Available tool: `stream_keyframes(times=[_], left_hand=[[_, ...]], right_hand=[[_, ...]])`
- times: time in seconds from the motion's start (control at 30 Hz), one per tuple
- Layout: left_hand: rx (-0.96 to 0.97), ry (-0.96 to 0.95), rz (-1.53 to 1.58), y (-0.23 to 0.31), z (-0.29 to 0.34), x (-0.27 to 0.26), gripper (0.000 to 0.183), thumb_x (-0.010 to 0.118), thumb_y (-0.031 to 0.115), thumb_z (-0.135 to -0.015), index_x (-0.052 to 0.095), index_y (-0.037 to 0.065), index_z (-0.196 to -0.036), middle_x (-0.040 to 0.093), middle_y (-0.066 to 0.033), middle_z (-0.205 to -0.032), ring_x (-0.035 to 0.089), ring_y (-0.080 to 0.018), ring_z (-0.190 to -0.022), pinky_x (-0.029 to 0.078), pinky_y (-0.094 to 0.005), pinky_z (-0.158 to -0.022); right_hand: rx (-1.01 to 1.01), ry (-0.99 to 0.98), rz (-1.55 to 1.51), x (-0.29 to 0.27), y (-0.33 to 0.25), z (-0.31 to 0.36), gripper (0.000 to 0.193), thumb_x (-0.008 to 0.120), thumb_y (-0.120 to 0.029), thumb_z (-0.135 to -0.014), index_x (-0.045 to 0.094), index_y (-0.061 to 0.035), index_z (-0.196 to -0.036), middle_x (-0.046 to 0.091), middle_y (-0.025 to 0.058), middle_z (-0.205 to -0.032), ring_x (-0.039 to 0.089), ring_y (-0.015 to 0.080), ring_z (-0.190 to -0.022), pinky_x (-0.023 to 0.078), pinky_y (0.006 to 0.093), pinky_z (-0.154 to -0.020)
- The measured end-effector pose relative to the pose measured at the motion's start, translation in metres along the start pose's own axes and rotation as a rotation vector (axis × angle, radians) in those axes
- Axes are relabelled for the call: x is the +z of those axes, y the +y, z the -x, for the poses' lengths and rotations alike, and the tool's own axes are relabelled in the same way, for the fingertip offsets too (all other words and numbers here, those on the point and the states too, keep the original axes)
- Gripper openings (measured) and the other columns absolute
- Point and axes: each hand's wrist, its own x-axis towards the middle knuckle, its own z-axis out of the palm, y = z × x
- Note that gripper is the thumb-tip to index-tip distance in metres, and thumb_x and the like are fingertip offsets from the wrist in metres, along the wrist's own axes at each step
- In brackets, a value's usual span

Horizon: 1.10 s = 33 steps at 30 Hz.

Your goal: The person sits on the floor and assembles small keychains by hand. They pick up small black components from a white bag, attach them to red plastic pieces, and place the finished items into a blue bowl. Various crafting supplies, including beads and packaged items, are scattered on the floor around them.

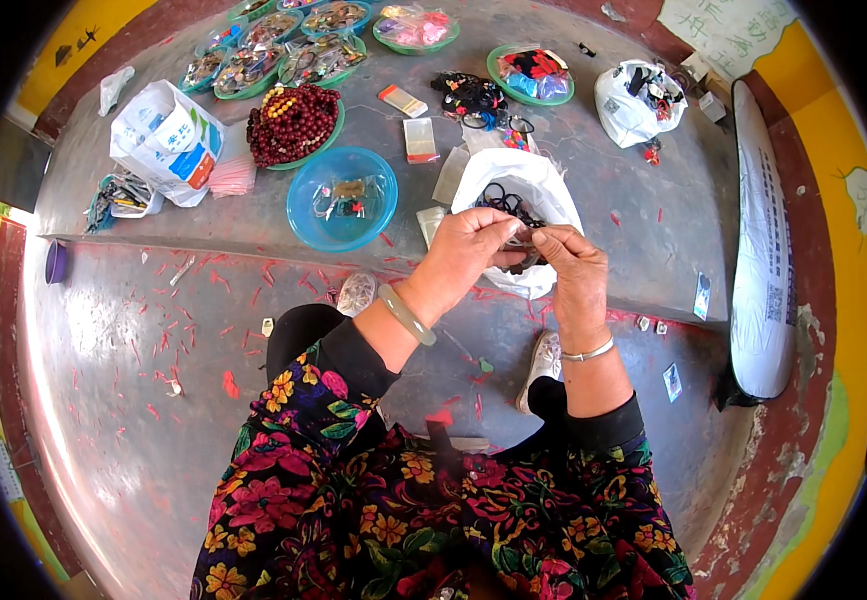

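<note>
Both my hands meet over a white plastic bag (551, 178) standing on the raised grey ledge. My left hand (461, 252) is closed in a pinch, thumb against fingers. My right hand (575, 268) also pinches, its fingertips almost touching the left ones. Between them is something small and dark, too small to make out. Inside the bag lie black elastic bands (503, 197), partly hidden behind my hands. To the left of the bag sits a blue plastic bowl (303, 213) with small clear packets (351, 190) in it.
Dark red beads (293, 125) fill a green basin, with several basins of trinkets behind. A printed white bag (165, 140) stands left; another white bag (621, 110) stands right. A long silver-wrapped bundle (761, 240) leans along the right wall. Red scraps litter the floor.
</note>
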Motion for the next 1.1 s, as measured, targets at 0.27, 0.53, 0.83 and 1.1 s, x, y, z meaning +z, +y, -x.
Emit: stream_keyframes(times=[0.27,0.53,0.83,1.1], left_hand=[[-0.033,-0.007,0.133,0.006,0.001,0.002,0.021,0.051,0.011,-0.092,0.058,-0.006,-0.099,0.062,-0.0132,-0.097,0.062,-0.0201,-0.089,0.054,-0.0315,-0.079],[-0.038,-0.042,0.139,0.009,0.0,0.002,0.022,0.051,0.014,-0.092,0.058,-0.005,-0.101,0.06,-0.0144,-0.103,0.062,-0.0206,-0.09,0.054,-0.0324,-0.08],[-0.005,-0.06,-0.26,0.03,0.001,-0.003,0.016,0.064,0.016,-0.083,0.064,0.004,-0.093,0.065,-0.0023,-0.085,0.054,-0.0033,-0.064,0.039,-0.0158,-0.047],[0.038,0.016,-0.297,0.033,0.003,-0.005,0.012,0.064,0.015,-0.083,0.066,0.004,-0.087,0.066,-0.0019,-0.077,0.047,-0.0012,-0.054,0.035,-0.0156,-0.045]], right_hand=[[-0.016,-0.008,-0.016,0.003,-0.008,0.002,0.008,0.063,-0.006,-0.083,0.067,-0.0002,-0.085,0.064,0.005,-0.083,0.058,0.0113,-0.077,0.045,0.024,-0.071],[0.032,0.114,-0.022,0.001,-0.004,0.0,0.01,0.066,-0.005,-0.081,0.068,0.002,-0.087,0.063,0.0017,-0.076,0.053,0.0068,-0.067,0.042,0.0196,-0.061],[-0.023,0.01,0.118,0.011,-0.019,-0.006,0.005,0.064,-0.003,-0.081,0.067,0.0004,-0.083,0.056,-0.0027,-0.068,0.044,0.0024,-0.058,0.034,0.0184,-0.05],[-0.11,-0.03,0.185,0.024,-0.022,-0.013,0.005,0.061,-0.002,-0.082,0.063,0.0016,-0.08,0.055,-0.001,-0.068,0.046,0.0042,-0.059,0.038,0.0198,-0.053]])
